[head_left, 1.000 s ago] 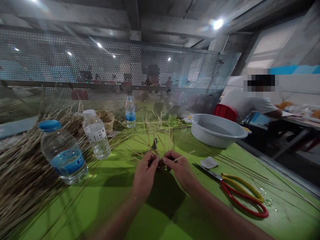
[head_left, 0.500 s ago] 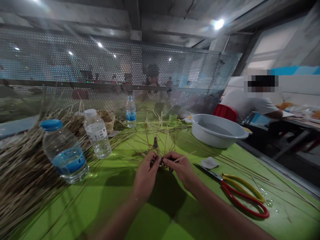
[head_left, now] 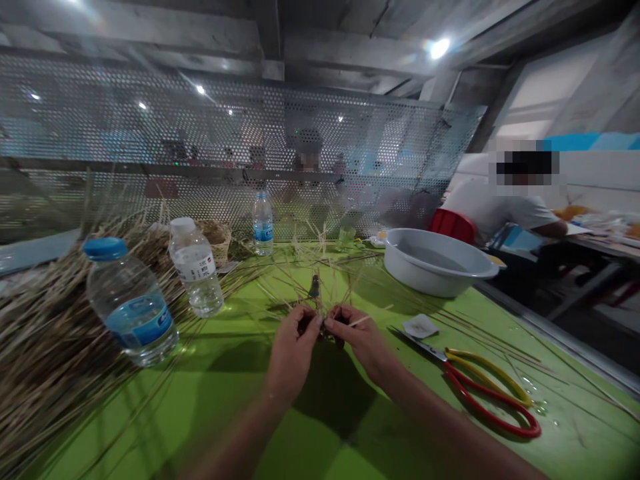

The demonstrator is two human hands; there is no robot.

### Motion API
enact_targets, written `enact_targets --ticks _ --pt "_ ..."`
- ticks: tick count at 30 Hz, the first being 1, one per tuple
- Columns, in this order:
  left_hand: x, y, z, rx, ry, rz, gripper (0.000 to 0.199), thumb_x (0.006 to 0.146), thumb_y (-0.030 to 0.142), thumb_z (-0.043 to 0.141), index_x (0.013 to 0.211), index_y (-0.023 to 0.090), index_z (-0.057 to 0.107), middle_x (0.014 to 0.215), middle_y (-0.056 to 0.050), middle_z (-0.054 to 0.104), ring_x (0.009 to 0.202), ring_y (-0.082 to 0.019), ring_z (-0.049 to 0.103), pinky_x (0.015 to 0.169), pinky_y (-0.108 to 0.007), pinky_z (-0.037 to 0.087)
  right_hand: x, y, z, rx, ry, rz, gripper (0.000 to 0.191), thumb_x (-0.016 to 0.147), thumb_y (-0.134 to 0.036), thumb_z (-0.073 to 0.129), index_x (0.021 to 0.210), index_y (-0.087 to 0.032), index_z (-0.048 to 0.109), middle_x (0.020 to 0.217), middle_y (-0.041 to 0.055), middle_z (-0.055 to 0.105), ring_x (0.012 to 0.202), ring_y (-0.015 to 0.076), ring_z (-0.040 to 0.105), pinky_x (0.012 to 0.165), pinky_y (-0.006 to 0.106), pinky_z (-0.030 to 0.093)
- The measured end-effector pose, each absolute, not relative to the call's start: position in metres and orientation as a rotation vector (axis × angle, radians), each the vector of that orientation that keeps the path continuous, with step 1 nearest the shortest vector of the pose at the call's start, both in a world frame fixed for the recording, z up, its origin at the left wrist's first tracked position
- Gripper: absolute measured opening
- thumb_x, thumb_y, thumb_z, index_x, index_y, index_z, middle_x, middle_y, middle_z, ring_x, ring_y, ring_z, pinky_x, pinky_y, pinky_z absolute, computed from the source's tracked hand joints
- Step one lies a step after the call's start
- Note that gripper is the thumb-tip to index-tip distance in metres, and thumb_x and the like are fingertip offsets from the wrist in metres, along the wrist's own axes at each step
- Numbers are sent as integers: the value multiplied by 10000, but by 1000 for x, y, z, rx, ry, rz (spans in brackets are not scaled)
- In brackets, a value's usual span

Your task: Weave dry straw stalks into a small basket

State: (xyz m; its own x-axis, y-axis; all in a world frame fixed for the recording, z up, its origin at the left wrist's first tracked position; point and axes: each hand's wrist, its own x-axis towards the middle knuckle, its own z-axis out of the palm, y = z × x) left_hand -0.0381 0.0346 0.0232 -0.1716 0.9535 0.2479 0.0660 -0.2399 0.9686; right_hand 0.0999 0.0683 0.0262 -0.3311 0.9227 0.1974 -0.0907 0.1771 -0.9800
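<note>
Thumb and fingertips of my left hand (head_left: 294,347) are pinched together at the centre of the green table. My right hand (head_left: 364,339) is closed beside it, the two thumbs almost touching. Between them is a small piece of straw strands (head_left: 320,281), with ends fanning out away from me; its middle is hidden by the fingers. One pale strand (head_left: 361,321) sticks out across my right hand. A dark, narrow thing that looks like a clip (head_left: 315,287) stands upright just beyond my fingertips.
Scissors (head_left: 480,380) with red and yellow handles lie right, near a crumpled white paper (head_left: 420,326). A grey basin (head_left: 437,267) stands behind them. Left are water bottles (head_left: 131,313) and a straw heap (head_left: 45,347). A person (head_left: 480,193) sits far right behind a perforated metal screen's (head_left: 210,133) end.
My hands stay at the same spot, with slight finger movement around the straw. The dark clip-like thing has shifted slightly. The whole view has moved only a little.
</note>
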Motion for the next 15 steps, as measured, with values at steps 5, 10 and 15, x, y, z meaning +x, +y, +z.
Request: enact_targets --ticks 5,10,15 --pt "-38 34 24 1284 1189 1499 136 799 315 610 799 179 617 789 -26 648 780 -186 588 740 -296 477 101 68 26 -875 -1520 1325 287 724 -449 725 678 -185 623 631 -21 514 595 133 438 527 257 343" --pt "-38 34 25 1261 1187 1504 118 776 298 623 774 180 631 763 -14 630 755 -171 560 727 -282 452 102 71 24 -901 -1587 1276 266 736 -424 703 671 -171 650 647 -6 541 586 130 446 523 258 340" --pt "-37 33 29 1225 1206 1498 139 772 322 624 781 183 625 766 -11 627 741 -163 551 689 -269 447 101 72 21 -913 -1536 1232 223 707 -372 722 647 -176 634 610 -16 540 582 130 444 538 260 343"
